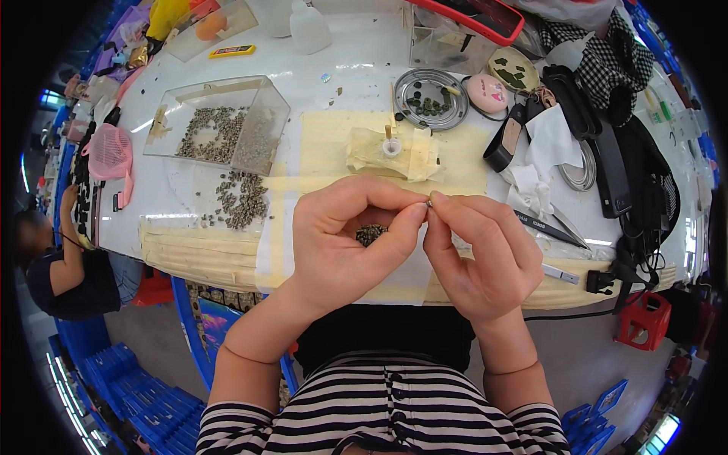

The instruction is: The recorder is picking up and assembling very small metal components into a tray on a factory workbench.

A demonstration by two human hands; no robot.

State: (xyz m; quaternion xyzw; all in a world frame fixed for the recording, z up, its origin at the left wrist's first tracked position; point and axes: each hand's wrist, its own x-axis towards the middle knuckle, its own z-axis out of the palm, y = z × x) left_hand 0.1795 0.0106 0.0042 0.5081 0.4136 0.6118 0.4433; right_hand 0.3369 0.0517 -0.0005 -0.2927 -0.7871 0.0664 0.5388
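Observation:
My left hand point(345, 235) and my right hand point(485, 254) meet above the front of the table, thumbs and forefingers pinched together. Between the fingertips is a tiny metallic piece point(430, 202), too small to name exactly. Through the gap in my left hand's fingers shows a heap of small dark metallic pieces point(370, 233), partly hidden. Just beyond the hands, a small white cup point(391, 147) with a brownish stick in it stands on a tape-wrapped block point(413, 161).
A clear box point(265, 114) of small metal pieces lies at left, with more pieces point(241, 201) spilled before it. A round metal dish point(415, 121) holds dark green bits. Black-handled tweezers point(542, 225) and a black strap point(607, 171) lie at right. Another person point(68, 265) sits far left.

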